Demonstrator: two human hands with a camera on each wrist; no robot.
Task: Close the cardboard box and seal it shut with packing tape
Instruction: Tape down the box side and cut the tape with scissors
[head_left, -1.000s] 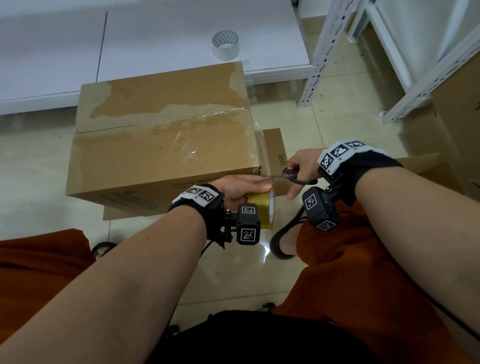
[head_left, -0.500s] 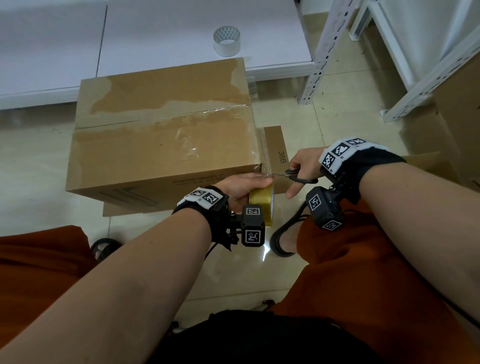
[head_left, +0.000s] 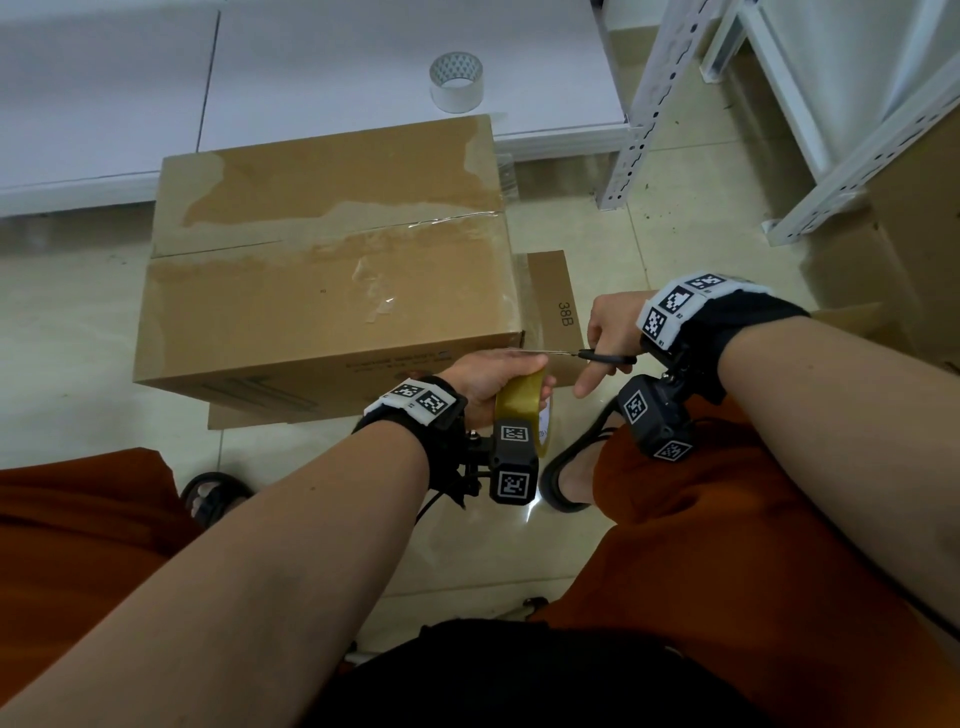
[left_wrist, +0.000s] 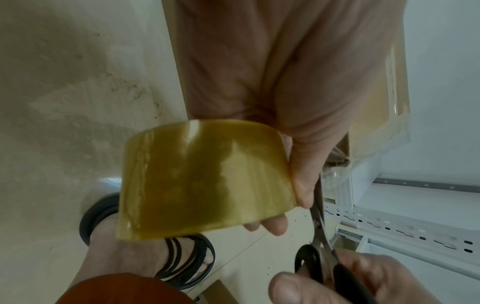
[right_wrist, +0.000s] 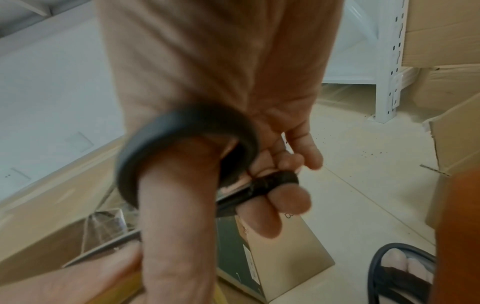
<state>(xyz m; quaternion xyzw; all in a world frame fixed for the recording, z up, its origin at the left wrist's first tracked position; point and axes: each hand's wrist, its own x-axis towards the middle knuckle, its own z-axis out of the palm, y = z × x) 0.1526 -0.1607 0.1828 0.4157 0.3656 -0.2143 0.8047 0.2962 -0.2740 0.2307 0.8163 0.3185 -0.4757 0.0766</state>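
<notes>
A closed cardboard box (head_left: 332, 270) stands on the tiled floor, clear tape running along its top seam and down its right end. At the box's near right corner my left hand (head_left: 485, 382) grips a yellowish roll of packing tape (head_left: 522, 408), which fills the left wrist view as a roll (left_wrist: 205, 179). My right hand (head_left: 608, 338) holds black-handled scissors (head_left: 597, 356), thumb and fingers through the loops (right_wrist: 187, 148). The blades (left_wrist: 320, 214) point left, right beside my left thumb, at the tape stretched from box to roll.
A second roll of clear tape (head_left: 457, 80) stands on the white platform (head_left: 311, 78) behind the box. White metal shelving posts (head_left: 649, 104) rise at right, with more cardboard (head_left: 914, 234) beyond. A flat cardboard piece (head_left: 556, 306) lies under the box. My sandalled feet are close below the hands.
The scissors have slid left along the stretched tape toward my left thumb, and the right forefinger now points down. The roll stays at the box's corner.
</notes>
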